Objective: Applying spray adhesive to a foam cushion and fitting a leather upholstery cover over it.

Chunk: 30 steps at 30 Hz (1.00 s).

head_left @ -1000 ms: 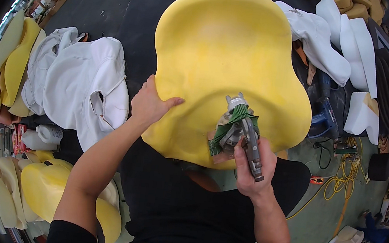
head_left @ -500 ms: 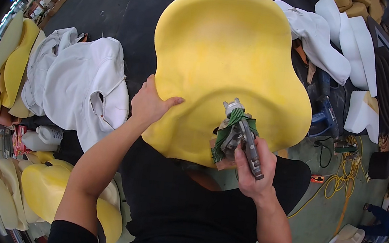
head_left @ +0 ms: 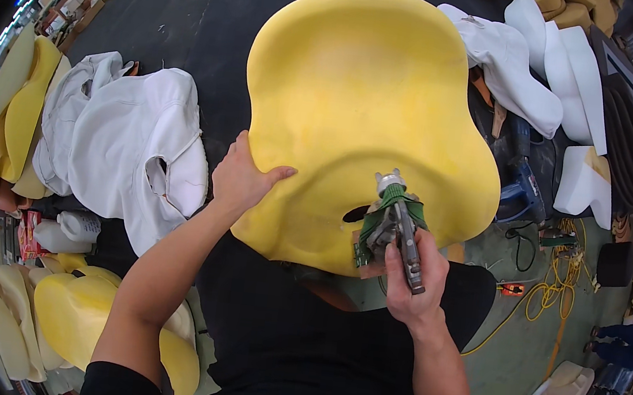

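Note:
A large yellow moulded foam seat cushion [head_left: 360, 85] lies in front of me, with a dark oval hole near its lower middle. My left hand [head_left: 246, 178] grips its left edge, thumb laid on top and fingers partly hidden behind the rim. My right hand [head_left: 418, 281] is wrapped round the handle of a metal spray gun [head_left: 407, 243], held above the cushion's lower right part. Green cloth [head_left: 394, 199] is bound about the gun's body behind the nozzle, which points away from me over the foam.
On the black table [head_left: 218, 30], white sewn covers [head_left: 136, 138] lie left and another white cover [head_left: 518, 72] lies right. A blue power tool [head_left: 522, 191] rests beside the cushion. Yellow foam pieces [head_left: 73, 310] stand lower left. A coiled yellow cable [head_left: 556, 283] is on the floor.
The spray gun has moved slightly right and down in my right hand, showing more of the hole in the foam. My left hand keeps its hold on the edge.

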Tool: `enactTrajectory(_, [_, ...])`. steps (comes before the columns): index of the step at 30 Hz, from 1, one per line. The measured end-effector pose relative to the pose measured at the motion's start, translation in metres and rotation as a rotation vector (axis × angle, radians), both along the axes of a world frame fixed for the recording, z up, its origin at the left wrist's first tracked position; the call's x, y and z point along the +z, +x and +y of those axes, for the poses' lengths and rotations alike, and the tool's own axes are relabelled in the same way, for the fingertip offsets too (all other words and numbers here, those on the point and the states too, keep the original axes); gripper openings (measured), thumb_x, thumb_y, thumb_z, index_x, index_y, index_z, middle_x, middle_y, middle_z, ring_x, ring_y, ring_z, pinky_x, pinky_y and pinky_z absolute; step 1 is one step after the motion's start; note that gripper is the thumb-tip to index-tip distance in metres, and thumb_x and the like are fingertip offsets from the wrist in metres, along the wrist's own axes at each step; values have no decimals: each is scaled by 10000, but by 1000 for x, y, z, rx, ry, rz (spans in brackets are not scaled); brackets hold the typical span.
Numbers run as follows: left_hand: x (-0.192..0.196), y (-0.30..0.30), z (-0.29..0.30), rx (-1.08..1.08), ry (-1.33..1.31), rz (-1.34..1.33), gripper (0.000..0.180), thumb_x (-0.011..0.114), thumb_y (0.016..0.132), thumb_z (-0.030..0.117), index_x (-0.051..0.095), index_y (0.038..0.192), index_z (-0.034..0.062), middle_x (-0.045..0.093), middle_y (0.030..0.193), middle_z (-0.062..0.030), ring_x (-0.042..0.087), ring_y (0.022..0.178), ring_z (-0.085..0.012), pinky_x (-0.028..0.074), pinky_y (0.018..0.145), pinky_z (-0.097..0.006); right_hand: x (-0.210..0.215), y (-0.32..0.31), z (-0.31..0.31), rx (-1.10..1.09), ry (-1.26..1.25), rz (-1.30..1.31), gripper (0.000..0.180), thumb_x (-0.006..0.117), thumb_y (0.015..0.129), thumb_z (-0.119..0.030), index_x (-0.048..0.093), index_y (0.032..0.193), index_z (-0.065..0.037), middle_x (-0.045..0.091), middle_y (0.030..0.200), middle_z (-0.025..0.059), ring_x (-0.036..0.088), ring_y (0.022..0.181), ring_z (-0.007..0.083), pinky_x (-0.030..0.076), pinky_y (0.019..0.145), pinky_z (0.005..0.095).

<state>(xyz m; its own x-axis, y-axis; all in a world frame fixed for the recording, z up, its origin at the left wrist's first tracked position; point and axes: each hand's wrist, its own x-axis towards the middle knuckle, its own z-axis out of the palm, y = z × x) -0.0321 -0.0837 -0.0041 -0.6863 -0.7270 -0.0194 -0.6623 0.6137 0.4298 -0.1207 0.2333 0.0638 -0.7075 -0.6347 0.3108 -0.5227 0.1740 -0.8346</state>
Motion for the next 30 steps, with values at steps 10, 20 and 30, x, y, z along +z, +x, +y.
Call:
enactTrajectory(10, [-4, -3, -6, 11, 12, -24, 1093, 868, 708, 708, 444, 1440, 17, 660, 1300, -210, 704, 1132, -418, 574, 917, -522, 4, 1, 5, -41, 26, -66, 164, 684, 962, -38, 607, 1097, 15, 674, 705, 73, 679, 569, 181, 517, 610, 309])
enactTrajectory(20, [0, -1, -4, 0, 43, -30, 1131, 860, 714, 716, 419, 1483, 13, 648, 1320, -208, 692, 1163, -412, 564, 951, -518, 6, 6, 7, -41, 38, -61, 161, 695, 973, -59, 604, 1086, 13, 649, 704, 58, 635, 564, 157, 517, 619, 291])
enactTrajectory(30, [-1, -1, -4, 4, 28, -40, 1127, 854, 716, 723, 422, 1475, 12, 654, 1317, -215, 691, 1166, -411, 565, 947, -515, 12, 5, 8, -74, 35, -97, 168, 674, 977, -32, 599, 1117, 25, 665, 723, 67, 724, 595, 171, 526, 569, 289])
